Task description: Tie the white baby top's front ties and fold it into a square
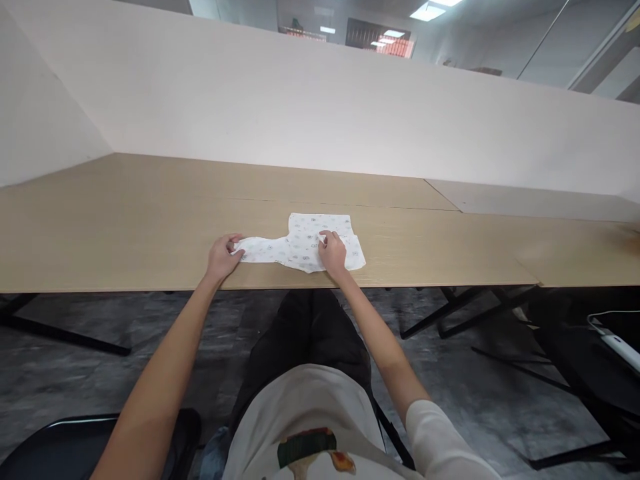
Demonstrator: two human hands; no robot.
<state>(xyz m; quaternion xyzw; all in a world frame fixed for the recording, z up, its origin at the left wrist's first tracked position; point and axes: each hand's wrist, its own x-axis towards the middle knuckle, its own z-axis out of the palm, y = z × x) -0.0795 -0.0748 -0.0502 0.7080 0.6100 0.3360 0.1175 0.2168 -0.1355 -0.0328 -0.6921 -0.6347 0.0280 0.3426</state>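
A small white printed garment (303,241) lies flat on the wooden table (150,227) near its front edge, one sleeve stretched out to the left. My left hand (223,256) pinches the end of that sleeve. My right hand (333,253) rests on the body of the garment, fingers curled and pressing into the cloth.
A white partition wall (320,113) runs along the back of the table. A second table top (575,260) joins on the right. Black table legs (450,313) stand below, a black chair (65,440) sits at the lower left, and a white device (617,343) lies at the right.
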